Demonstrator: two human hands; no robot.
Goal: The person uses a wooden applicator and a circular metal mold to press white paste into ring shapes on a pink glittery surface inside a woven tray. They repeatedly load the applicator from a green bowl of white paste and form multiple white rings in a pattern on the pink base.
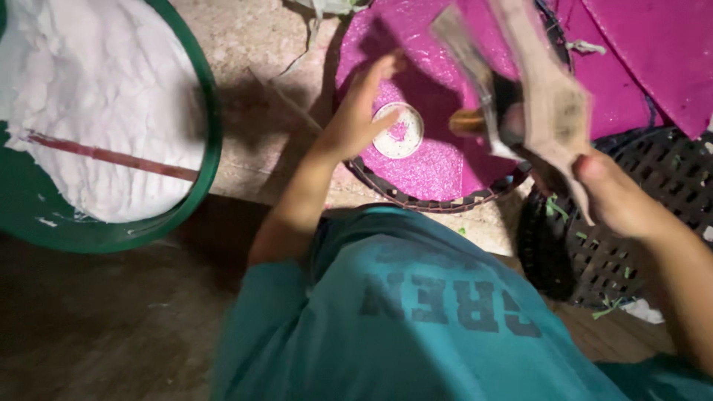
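Your left hand (pixel 364 111) sits just above the centre of the view, at about twelve o'clock from your chest. Its fingers are spread and apart, gripping nothing, and the fingertips rest at the edge of a small white round disc (pixel 399 131). That disc lies on a glittery pink round panel (pixel 438 160), which sits on a dark woven round frame (pixel 416 199) whose rim shows along the panel's lower edge.

Your right hand (pixel 620 197) is at three o'clock, closed around a tan, flat, blurred piece (pixel 546 89) that rises toward one o'clock. What that piece is cannot be told through the blur. Just beside it, toward the disc, a brown cylindrical thing (pixel 468 122) with a dark part next to it points at the panel. Whether your right hand also holds it is not clear.

At one to two o'clock, more pink glitter sheets (pixel 653 52) lie overlapped. At four o'clock a black lattice basket (pixel 639 245) sits on the floor under your right forearm, with green scraps on it.

At nine to ten o'clock a green round tub (pixel 111 236) holds white powder (pixel 96 96), with a red stick (pixel 111 157) lying across it.
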